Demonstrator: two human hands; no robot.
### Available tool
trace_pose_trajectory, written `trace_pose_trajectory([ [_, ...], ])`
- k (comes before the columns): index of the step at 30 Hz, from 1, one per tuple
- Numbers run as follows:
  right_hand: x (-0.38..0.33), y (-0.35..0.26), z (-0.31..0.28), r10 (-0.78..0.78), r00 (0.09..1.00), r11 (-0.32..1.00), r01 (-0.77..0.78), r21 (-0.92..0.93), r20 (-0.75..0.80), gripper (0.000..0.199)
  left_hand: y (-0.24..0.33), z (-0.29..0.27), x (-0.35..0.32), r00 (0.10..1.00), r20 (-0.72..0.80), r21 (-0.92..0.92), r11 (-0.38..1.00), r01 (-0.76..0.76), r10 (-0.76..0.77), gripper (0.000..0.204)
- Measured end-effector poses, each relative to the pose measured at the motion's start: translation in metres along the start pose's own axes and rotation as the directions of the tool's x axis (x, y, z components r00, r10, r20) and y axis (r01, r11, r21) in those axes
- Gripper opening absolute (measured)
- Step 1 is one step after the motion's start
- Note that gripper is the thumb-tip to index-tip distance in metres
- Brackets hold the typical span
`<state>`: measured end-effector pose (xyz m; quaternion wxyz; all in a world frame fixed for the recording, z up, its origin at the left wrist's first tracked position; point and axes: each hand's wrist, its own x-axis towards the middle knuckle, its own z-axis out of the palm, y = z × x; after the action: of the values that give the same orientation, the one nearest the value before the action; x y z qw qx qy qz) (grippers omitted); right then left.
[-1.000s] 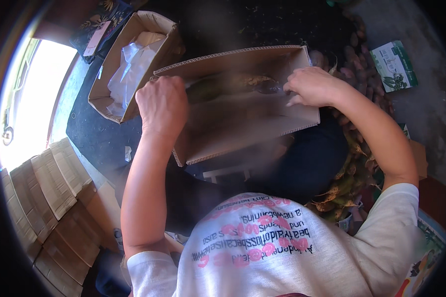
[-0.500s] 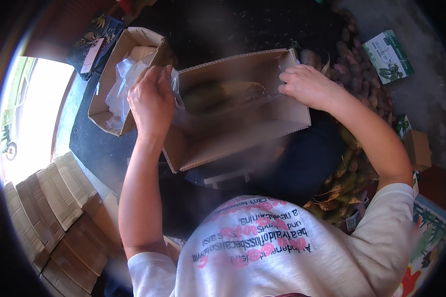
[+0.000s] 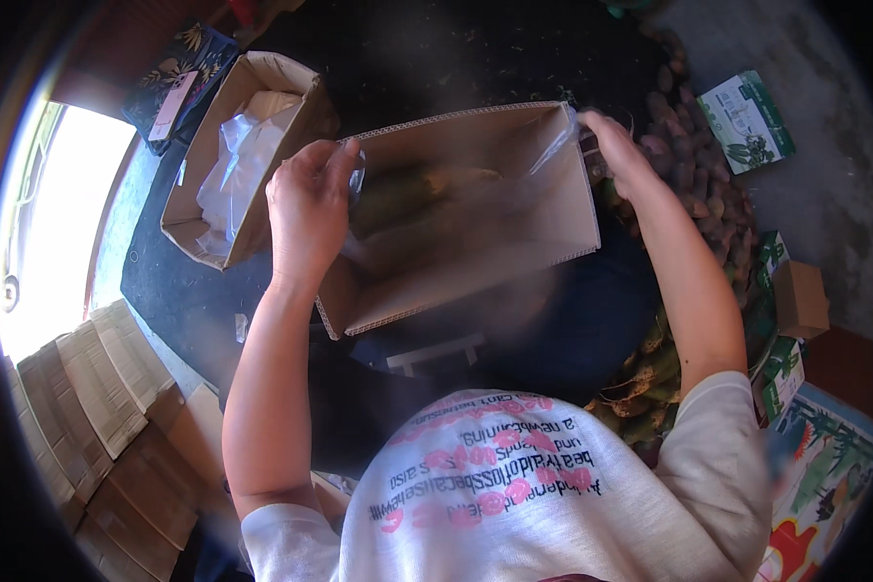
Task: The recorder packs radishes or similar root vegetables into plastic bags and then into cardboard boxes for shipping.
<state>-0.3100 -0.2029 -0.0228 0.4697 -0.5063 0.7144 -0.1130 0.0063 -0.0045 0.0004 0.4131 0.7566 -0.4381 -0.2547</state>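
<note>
Spreading a clear plastic liner (image 3: 553, 155) over the corn-filled cardboard box (image 3: 475, 223) at twelve o'clock, left hand (image 3: 306, 209) and right hand (image 3: 616, 150) pinching opposite edges; next, probably tucking film inside.

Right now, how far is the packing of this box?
Done: corn cobs already lie inside the cardboard box, within a clear plastic liner. In hand: the left hand and right hand each pinch the liner at opposite box ends. Left: the box is open, unsealed; a second lined box stands beside it.
</note>
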Motion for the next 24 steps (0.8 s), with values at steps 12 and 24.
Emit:
trace_pose_trajectory([
  [12, 0.036, -0.008, 0.002, -0.113, 0.988, 0.911, 0.060, 0.408, 0.106, 0.014, -0.014, -0.003, -0.009, 0.982, 0.092, -0.270, 0.945, 0.186, -0.167, 0.030],
  [24, 0.003, -0.008, 0.007, -0.251, 0.964, 0.823, 0.262, 0.504, -0.091, 0.020, 0.013, -0.031, -0.028, 0.930, 0.352, -0.783, 0.510, 0.355, -0.106, 0.037],
])
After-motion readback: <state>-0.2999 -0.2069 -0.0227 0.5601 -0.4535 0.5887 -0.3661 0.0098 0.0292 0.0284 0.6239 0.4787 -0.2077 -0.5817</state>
